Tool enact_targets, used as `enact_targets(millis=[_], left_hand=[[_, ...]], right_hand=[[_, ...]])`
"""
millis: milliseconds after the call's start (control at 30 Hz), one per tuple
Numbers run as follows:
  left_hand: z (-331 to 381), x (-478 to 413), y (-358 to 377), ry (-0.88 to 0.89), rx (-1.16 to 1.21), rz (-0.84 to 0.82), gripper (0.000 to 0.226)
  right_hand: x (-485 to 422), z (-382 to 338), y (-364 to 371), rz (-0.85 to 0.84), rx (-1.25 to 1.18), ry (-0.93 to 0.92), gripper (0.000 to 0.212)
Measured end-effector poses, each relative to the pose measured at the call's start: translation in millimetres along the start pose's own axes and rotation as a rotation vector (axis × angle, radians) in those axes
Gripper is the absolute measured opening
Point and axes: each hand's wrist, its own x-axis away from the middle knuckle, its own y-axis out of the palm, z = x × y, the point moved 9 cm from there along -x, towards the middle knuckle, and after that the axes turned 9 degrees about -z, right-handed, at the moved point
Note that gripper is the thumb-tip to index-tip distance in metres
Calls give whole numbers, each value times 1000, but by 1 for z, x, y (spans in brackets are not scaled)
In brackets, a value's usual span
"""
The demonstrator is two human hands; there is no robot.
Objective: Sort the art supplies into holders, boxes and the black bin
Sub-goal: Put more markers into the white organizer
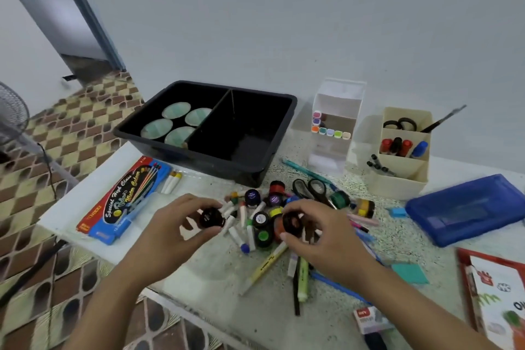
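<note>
Soft, even, cool indoor light casts only faint shadows, while wide-angle distortion bends the edges and motion blur smears everything slightly.

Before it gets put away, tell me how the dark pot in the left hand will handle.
The dark pot looks small and round, so it would probably roll if laid on its side. The left hand holds it with fingertips alone, so it is likely light. It looks hard, probably not squashy.

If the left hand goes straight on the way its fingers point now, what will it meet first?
Probably the white paint tubes just beyond the black paint jar that the left hand holds. Its height is unclear, so it might pass over them.
</note>
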Motion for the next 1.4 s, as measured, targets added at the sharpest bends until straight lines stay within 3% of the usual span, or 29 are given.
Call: enact_targets(millis=[100, 200, 367, 467, 633, 733, 1000, 1100, 1400], left_hand=[[-37, 3, -7, -27, -17, -113, 39], [-67, -5, -1, -26, -83, -288, 36], [-84, -22, 8, 142, -135, -434, 35], [-83, -27, 12, 261, -134, -443, 35], [-89, -35, 17, 352, -96, -435, 29], [-88, -41, 20, 372, -86, -395, 34], [-80, -39, 30, 398, 53, -374, 34], [-77, -40, 31, 383, 55, -342, 38], [-85, -33, 27, 355, 86, -132, 30]], right_hand=[[-18, -17, 30, -56, -1, -31, 37], [-40, -38, 67, -119, 121, -106, 28], [-71, -46, 121, -171, 252, -70, 23], [-78, -38, 140, -190, 390, 13, 27], [-80, -34, 146, -183, 557, 91, 20], [-83, -33, 140, -180, 608, 150, 28], [-87, -26, 130, -128, 536, 230, 36], [-86, -25, 130, -66, 505, 250, 29], [-81, -20, 120, 21, 458, 193, 22]])
